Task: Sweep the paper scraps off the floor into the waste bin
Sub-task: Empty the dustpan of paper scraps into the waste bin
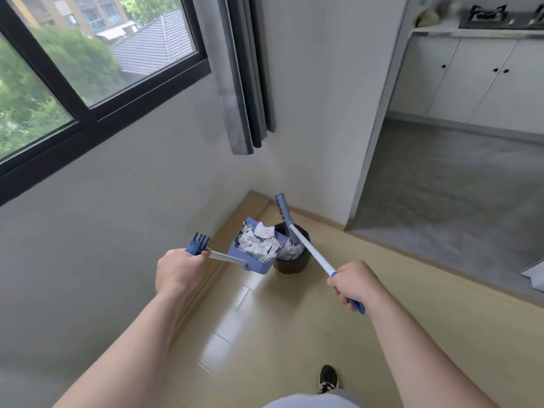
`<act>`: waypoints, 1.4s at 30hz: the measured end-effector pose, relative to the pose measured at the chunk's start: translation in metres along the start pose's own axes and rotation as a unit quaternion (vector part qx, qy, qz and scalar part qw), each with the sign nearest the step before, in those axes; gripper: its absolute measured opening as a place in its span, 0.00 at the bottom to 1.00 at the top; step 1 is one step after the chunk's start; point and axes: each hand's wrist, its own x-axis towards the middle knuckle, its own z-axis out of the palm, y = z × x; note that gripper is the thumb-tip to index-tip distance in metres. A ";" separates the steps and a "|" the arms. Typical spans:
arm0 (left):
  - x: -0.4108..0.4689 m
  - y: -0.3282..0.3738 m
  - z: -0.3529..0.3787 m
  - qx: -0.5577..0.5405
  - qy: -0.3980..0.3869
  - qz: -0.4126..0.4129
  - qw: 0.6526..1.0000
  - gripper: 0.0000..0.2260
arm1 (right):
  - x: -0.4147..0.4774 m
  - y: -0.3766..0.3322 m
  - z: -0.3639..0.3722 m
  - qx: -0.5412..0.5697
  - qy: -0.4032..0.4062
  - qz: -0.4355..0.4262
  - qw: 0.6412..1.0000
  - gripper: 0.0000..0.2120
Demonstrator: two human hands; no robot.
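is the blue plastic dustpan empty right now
No, crumpled white paper scraps are piled in the dustpan that the left hand holds.

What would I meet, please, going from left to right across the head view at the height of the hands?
Left hand, dustpan full of paper scraps, waste bin, right hand gripping the broom.

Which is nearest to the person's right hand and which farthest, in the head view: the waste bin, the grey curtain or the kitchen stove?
1. Waste bin: on the floor just ahead and left of the right hand, which grips the broom.
2. Grey curtain: hanging by the corner beyond the bin, up and left.
3. Kitchen stove: on the counter in the next room, far upper right.
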 end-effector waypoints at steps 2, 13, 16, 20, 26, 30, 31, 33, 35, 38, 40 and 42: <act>0.003 0.018 0.008 0.001 0.003 -0.003 1.000 0.18 | 0.013 -0.007 -0.011 0.012 -0.014 0.012 1.000 0.09; 0.034 0.072 0.028 0.082 -0.004 0.015 0.997 0.16 | 0.051 -0.034 -0.025 0.028 -0.039 0.070 0.996 0.05; 0.041 0.074 0.029 0.086 -0.004 0.020 0.996 0.16 | 0.052 -0.041 -0.023 0.038 -0.049 0.079 0.995 0.06; 0.051 0.078 0.030 0.093 -0.008 0.029 0.995 0.17 | 0.051 -0.056 -0.027 0.058 -0.060 0.078 0.993 0.06; 0.064 0.083 0.030 0.083 -0.007 0.030 0.996 0.16 | 0.052 -0.072 -0.025 0.016 -0.064 0.043 0.997 0.05; 0.073 0.082 0.030 0.095 -0.010 0.037 0.995 0.16 | 0.047 -0.070 -0.010 -0.051 -0.054 0.019 0.997 0.04; 0.076 0.082 0.029 0.093 -0.009 0.036 0.995 0.16 | 0.044 -0.070 -0.007 -0.069 -0.060 0.014 0.996 0.04; 0.081 0.081 0.027 0.092 -0.004 0.039 0.995 0.17 | 0.042 -0.070 -0.004 -0.074 -0.053 0.017 0.996 0.04; 0.084 0.080 0.025 0.096 -0.003 0.044 0.994 0.18 | 0.041 -0.069 -0.003 -0.064 -0.045 0.023 0.997 0.05; 0.087 0.080 0.023 0.098 -0.003 0.052 0.994 0.19 | 0.041 -0.066 -0.002 -0.062 -0.037 0.018 0.997 0.10; 0.089 0.079 0.023 0.104 -0.007 0.064 0.993 0.18 | 0.038 -0.065 -0.001 -0.058 -0.037 0.017 0.997 0.10; 0.089 0.081 0.023 0.111 -0.012 0.072 0.991 0.17 | 0.034 -0.065 -0.002 -0.051 -0.031 0.022 0.998 0.07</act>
